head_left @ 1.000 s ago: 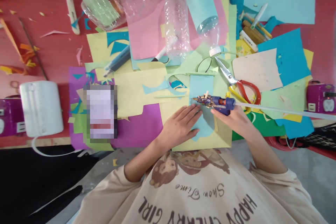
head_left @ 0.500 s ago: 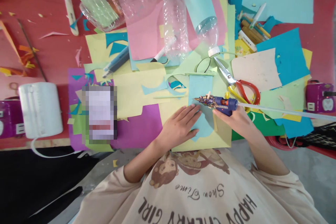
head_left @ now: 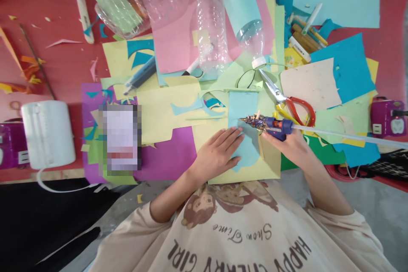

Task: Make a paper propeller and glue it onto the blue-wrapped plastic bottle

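My right hand (head_left: 293, 146) is wrapped round a blue hot glue gun (head_left: 276, 126), with a long clear glue stick (head_left: 338, 133) running out of its back end to the right. Its nozzle points left, over a light-blue paper piece (head_left: 244, 106); I cannot tell whether it touches. My left hand (head_left: 219, 148) lies flat with fingers stretched out, its fingertips on the left edge of that paper, just below the nozzle. Beneath both lies a pale yellow sheet (head_left: 270, 170). Red and yellow-handled scissors (head_left: 287, 100) rest open beyond the glue gun.
Clear plastic bottles (head_left: 212, 25) and a bottle wrapped in light-blue paper (head_left: 237, 0) lie at the back. Markers and pencils (head_left: 306, 36) are heaped back right. A blurred-out rectangular device (head_left: 120, 138) and a white box with a cord (head_left: 48, 134) sit left. Purple paper (head_left: 168, 155) lies near the edge.
The glue gun in my right hand has shifted slightly to the right, drawing its nozzle back along the light-blue paper. My left hand stays in place.
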`<state>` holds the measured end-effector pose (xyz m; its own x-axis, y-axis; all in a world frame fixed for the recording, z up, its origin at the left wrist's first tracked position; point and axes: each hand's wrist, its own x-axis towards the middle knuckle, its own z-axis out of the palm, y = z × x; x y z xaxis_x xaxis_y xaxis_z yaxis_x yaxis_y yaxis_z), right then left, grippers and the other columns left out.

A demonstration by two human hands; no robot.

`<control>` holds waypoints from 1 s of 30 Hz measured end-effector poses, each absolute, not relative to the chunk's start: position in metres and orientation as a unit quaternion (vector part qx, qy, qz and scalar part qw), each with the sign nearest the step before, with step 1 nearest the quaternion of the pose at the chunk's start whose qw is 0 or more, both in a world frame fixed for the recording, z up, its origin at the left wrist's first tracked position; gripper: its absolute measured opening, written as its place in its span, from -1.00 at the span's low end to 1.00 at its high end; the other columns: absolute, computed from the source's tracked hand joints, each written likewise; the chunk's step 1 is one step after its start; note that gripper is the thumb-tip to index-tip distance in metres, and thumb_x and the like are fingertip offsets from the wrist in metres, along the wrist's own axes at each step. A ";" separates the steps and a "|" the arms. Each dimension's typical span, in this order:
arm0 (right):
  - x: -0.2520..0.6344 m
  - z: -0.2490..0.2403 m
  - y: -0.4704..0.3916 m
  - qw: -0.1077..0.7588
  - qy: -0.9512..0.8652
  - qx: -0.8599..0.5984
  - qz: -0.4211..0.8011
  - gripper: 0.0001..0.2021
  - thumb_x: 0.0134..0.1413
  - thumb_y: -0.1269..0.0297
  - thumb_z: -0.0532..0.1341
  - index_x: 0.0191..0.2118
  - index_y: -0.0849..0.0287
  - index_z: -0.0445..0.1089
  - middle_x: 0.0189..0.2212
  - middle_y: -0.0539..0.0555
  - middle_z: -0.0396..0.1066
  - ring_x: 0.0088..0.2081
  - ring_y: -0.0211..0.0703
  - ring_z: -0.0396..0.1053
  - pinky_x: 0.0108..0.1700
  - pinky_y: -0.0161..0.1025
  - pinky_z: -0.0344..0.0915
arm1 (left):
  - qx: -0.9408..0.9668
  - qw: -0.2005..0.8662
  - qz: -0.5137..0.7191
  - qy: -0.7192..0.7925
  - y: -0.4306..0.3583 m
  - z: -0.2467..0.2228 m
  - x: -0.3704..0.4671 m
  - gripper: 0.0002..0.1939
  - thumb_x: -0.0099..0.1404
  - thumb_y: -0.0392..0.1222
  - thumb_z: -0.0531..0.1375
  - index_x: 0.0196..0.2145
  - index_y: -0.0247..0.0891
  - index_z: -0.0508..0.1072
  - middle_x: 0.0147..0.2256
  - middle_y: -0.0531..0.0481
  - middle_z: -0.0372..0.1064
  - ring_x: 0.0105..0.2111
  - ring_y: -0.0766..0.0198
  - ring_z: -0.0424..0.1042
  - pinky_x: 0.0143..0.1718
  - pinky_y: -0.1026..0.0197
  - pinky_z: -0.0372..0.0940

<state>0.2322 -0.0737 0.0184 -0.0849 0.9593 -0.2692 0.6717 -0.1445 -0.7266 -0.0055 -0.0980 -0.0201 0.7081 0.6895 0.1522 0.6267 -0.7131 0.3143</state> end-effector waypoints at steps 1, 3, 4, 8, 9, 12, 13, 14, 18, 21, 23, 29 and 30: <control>0.233 0.019 -0.074 0.184 -0.629 -0.650 0.385 -0.69 0.07 0.14 0.23 -0.07 0.10 0.46 -0.09 0.12 0.53 -0.02 0.12 0.47 0.08 0.08 0.37 | 0.916 0.125 0.131 0.359 -0.098 -0.020 -0.006 -0.50 0.39 -0.05 0.04 0.18 -0.38 0.27 0.21 -0.18 0.26 0.22 0.09 0.23 0.23 0.03 0.17; 0.233 0.019 -0.074 0.180 -0.631 -0.649 0.383 -0.69 0.07 0.15 0.23 -0.06 0.08 0.46 -0.10 0.12 0.53 -0.01 0.13 0.47 0.08 0.09 0.38 | 0.914 0.137 0.129 0.359 -0.099 -0.021 -0.006 -0.48 0.39 -0.06 0.04 0.21 -0.38 0.23 0.21 -0.19 0.24 0.24 0.08 0.21 0.24 0.02 0.16; 0.234 0.020 -0.074 0.180 -0.632 -0.649 0.383 -0.70 0.07 0.15 0.23 -0.06 0.07 0.46 -0.10 0.11 0.54 -0.01 0.13 0.47 0.07 0.08 0.38 | 0.913 0.143 0.128 0.359 -0.099 -0.021 -0.006 -0.48 0.38 -0.07 0.04 0.22 -0.37 0.21 0.22 -0.19 0.23 0.24 0.08 0.20 0.25 0.02 0.15; 0.234 0.022 -0.074 0.181 -0.631 -0.652 0.378 -0.71 0.05 0.14 0.23 -0.10 0.08 0.47 -0.10 0.10 0.54 -0.02 0.13 0.46 0.07 0.07 0.39 | 0.916 0.133 0.126 0.358 -0.099 -0.021 -0.006 -0.48 0.39 -0.06 0.03 0.21 -0.38 0.22 0.22 -0.19 0.24 0.24 0.08 0.21 0.25 0.02 0.15; 0.234 0.022 -0.073 0.178 -0.631 -0.654 0.378 -0.72 0.05 0.14 0.23 -0.11 0.09 0.47 -0.10 0.11 0.54 -0.01 0.12 0.46 0.07 0.07 0.39 | 0.916 0.127 0.127 0.358 -0.098 -0.021 -0.006 -0.49 0.39 -0.06 0.03 0.20 -0.38 0.24 0.21 -0.18 0.24 0.23 0.09 0.22 0.24 0.03 0.16; 0.234 0.023 -0.074 0.173 -0.629 -0.656 0.379 -0.72 0.05 0.14 0.22 -0.13 0.10 0.48 -0.12 0.12 0.54 -0.03 0.12 0.47 0.05 0.07 0.40 | 0.917 0.117 0.127 0.360 -0.098 -0.019 -0.005 -0.51 0.39 -0.05 0.04 0.17 -0.40 0.28 0.20 -0.18 0.27 0.21 0.08 0.25 0.22 0.04 0.18; 0.234 0.023 -0.074 0.172 -0.628 -0.657 0.380 -0.73 0.05 0.14 0.22 -0.14 0.10 0.48 -0.14 0.13 0.55 -0.04 0.13 0.48 0.03 0.07 0.41 | 0.917 0.116 0.127 0.359 -0.098 -0.019 -0.005 -0.51 0.39 -0.05 0.04 0.16 -0.40 0.28 0.20 -0.18 0.27 0.21 0.08 0.26 0.22 0.04 0.18; 0.235 0.023 -0.074 0.172 -0.626 -0.658 0.382 -0.74 0.05 0.14 0.22 -0.15 0.10 0.48 -0.14 0.13 0.55 -0.06 0.13 0.48 0.01 0.08 0.41 | 0.917 0.118 0.127 0.358 -0.098 -0.019 -0.005 -0.51 0.39 -0.05 0.04 0.17 -0.40 0.28 0.20 -0.18 0.26 0.21 0.08 0.25 0.22 0.04 0.18; 0.238 0.023 -0.075 0.167 -0.617 -0.659 0.396 -0.72 0.07 0.15 0.22 -0.12 0.12 0.46 -0.11 0.14 0.53 -0.01 0.13 0.46 0.06 0.10 0.38 | 0.916 0.130 0.123 0.359 -0.098 -0.021 -0.006 -0.49 0.39 -0.06 0.03 0.21 -0.36 0.23 0.22 -0.19 0.23 0.24 0.10 0.21 0.25 0.04 0.15; 0.240 0.023 -0.076 0.160 -0.607 -0.664 0.406 -0.73 0.08 0.14 0.21 -0.13 0.12 0.46 -0.12 0.15 0.53 0.00 0.14 0.45 0.09 0.13 0.35 | 0.916 0.126 0.124 0.361 -0.099 -0.021 -0.006 -0.49 0.39 -0.05 0.03 0.20 -0.37 0.24 0.22 -0.18 0.23 0.24 0.10 0.21 0.25 0.04 0.15; 0.242 0.023 -0.076 0.157 -0.607 -0.665 0.407 -0.75 0.09 0.13 0.21 -0.15 0.10 0.47 -0.15 0.15 0.53 -0.02 0.14 0.45 0.09 0.14 0.34 | 0.917 0.117 0.126 0.361 -0.098 -0.020 -0.005 -0.50 0.39 -0.05 0.03 0.18 -0.37 0.27 0.21 -0.17 0.25 0.22 0.10 0.23 0.24 0.04 0.17; 0.244 0.021 -0.078 0.158 -0.603 -0.681 0.385 -0.70 0.05 0.09 0.23 -0.13 0.11 0.46 -0.12 0.17 0.54 -0.04 0.18 0.47 0.01 0.14 0.41 | 0.918 0.103 0.134 0.359 -0.098 -0.019 -0.005 -0.52 0.39 -0.06 0.04 0.16 -0.39 0.30 0.20 -0.15 0.27 0.19 0.09 0.28 0.21 0.04 0.20; 0.244 0.021 -0.078 0.158 -0.603 -0.683 0.381 -0.69 0.04 0.08 0.24 -0.13 0.12 0.46 -0.13 0.16 0.54 -0.05 0.19 0.47 0.00 0.14 0.41 | 0.918 0.106 0.133 0.359 -0.097 -0.019 -0.005 -0.52 0.39 -0.06 0.04 0.16 -0.38 0.29 0.20 -0.15 0.27 0.20 0.10 0.27 0.21 0.04 0.19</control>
